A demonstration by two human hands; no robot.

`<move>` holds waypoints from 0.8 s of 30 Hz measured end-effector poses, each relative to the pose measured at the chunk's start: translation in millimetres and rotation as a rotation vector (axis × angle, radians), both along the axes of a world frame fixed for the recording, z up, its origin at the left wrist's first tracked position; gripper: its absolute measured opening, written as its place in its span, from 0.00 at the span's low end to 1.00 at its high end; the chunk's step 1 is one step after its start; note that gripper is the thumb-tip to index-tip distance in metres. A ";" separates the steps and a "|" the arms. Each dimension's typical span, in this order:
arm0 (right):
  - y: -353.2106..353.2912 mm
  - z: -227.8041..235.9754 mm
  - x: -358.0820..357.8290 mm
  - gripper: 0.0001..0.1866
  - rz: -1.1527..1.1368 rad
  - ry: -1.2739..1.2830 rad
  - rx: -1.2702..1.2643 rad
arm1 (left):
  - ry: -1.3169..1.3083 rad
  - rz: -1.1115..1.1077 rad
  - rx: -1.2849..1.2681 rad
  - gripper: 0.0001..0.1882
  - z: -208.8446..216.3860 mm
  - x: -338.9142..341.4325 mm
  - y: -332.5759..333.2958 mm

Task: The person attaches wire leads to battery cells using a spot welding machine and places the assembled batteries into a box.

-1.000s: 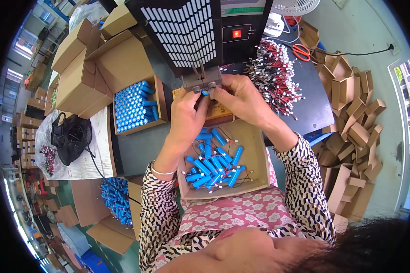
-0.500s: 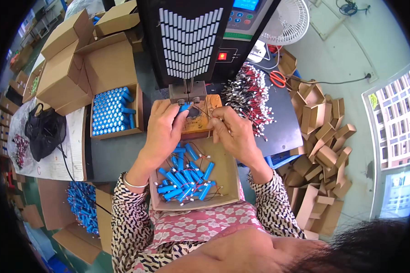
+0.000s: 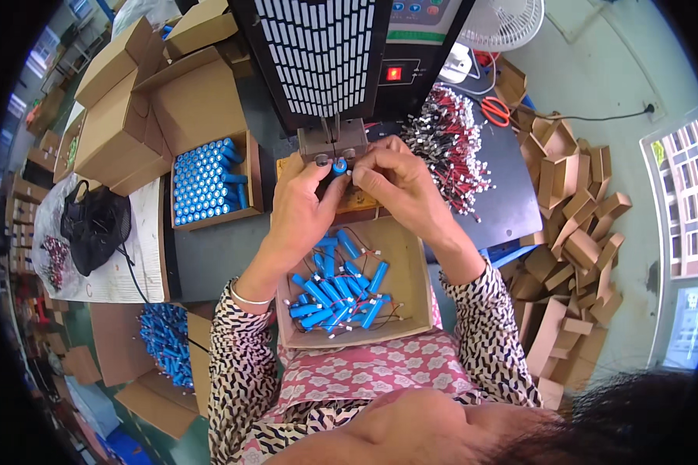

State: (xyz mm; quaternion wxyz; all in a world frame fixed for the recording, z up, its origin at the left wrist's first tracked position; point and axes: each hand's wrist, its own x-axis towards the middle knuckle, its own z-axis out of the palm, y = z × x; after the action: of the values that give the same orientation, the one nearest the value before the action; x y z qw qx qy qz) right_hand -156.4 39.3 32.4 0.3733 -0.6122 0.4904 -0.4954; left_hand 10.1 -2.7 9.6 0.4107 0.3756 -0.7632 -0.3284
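Note:
A blue cylindrical battery (image 3: pixel 339 166) sits end-up under the welding head (image 3: pixel 332 143) of a black spot welder (image 3: pixel 318 62). My left hand (image 3: pixel 301 205) is closed around it, thumb and forefinger gripping its sides. At the battery's right side my right hand (image 3: pixel 403 186) pinches a thin wire lead, mostly hidden by the fingers. Both hands rest over a worn wooden block (image 3: pixel 361 203). Below them, a shallow cardboard tray (image 3: pixel 406 267) holds several blue batteries (image 3: pixel 335 293) with thin leads and small white connectors.
An open carton (image 3: pixel 254 174) of upright blue batteries stands on the left. Bundled red and black leads (image 3: pixel 446 151) lie to the right, near orange-handled scissors (image 3: pixel 495 111) and a fan (image 3: pixel 504 23). A floor box (image 3: pixel 116 333) holds more batteries; empty cartons (image 3: pixel 582 248) pile at right.
My right hand has moved up and in toward the battery, which now shows its end under the welding head. The view has shifted, so everything appears farther right.

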 end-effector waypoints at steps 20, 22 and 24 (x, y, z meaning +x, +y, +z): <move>-15.3 -5.2 13.6 0.11 -0.054 0.077 -0.069 | 0.126 -0.020 0.113 0.14 -11.2 3.7 -0.6; -14.1 -5.7 12.0 0.12 -0.060 0.037 -0.060 | -0.047 0.019 -0.206 0.13 -3.0 2.3 -1.7; -16.6 -6.7 10.6 0.11 -0.035 0.047 -0.089 | -0.045 0.015 -0.245 0.12 1.7 4.4 -2.1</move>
State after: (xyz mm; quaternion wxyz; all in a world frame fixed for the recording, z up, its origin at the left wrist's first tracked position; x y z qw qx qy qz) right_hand -145.8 22.7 25.7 0.3254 -0.6309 0.4872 -0.5086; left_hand 14.5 -4.9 11.3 0.4384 0.3354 -0.8040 -0.2211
